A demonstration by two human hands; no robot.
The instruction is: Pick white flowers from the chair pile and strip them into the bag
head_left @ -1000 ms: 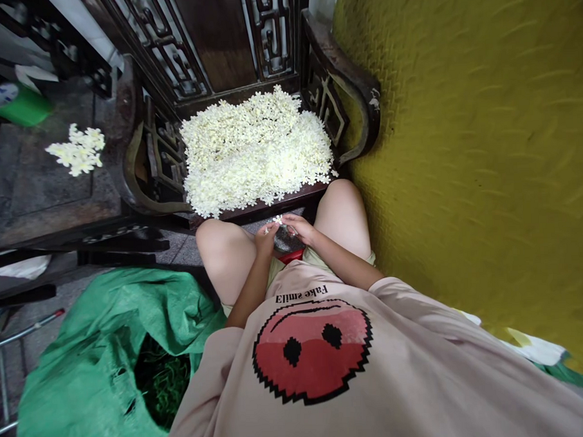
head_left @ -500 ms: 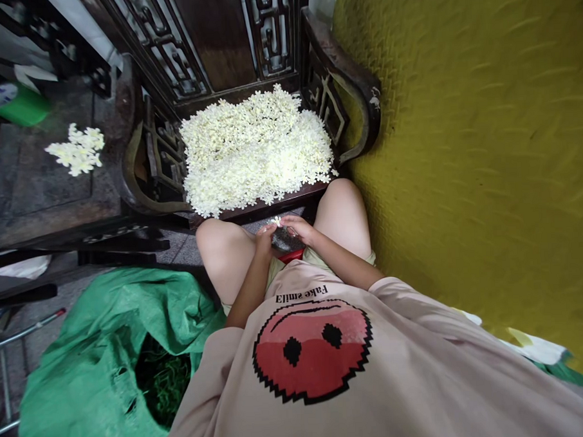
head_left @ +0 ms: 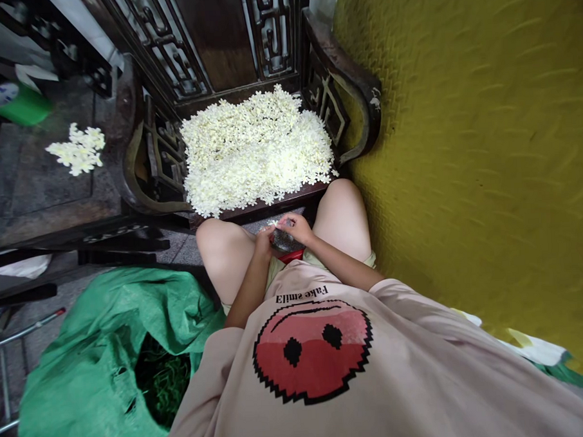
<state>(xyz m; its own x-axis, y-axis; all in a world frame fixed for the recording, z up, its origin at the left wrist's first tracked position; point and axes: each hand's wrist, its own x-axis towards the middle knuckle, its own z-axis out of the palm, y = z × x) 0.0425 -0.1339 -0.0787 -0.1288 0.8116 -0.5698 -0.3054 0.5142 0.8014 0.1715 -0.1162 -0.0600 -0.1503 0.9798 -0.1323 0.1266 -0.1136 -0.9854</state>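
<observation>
My left hand (head_left: 264,238) is closed between my knees, its thumb and fingers pinching a small white flower (head_left: 274,224). My right hand (head_left: 298,228) meets it from the right with bent fingertips pinched together at the flower. Fingers cover part of the blossom, so its stem end cannot be made out. Just beyond my hands, a thick layer of loose white flowers (head_left: 257,149) covers the seat of a dark carved wooden chair (head_left: 345,68).
A small heap of white flowers (head_left: 80,149) lies on a dark wooden table (head_left: 34,184) at left, near a green roll (head_left: 18,103). A green sack (head_left: 80,363) with dark green strands inside stands by my left side. A yellow textured surface (head_left: 471,140) fills the right.
My right fingers have curled more and lifted slightly at the flower. The flower has shifted a little to the left, and less of it shows. The flowers on the chair are unchanged.
</observation>
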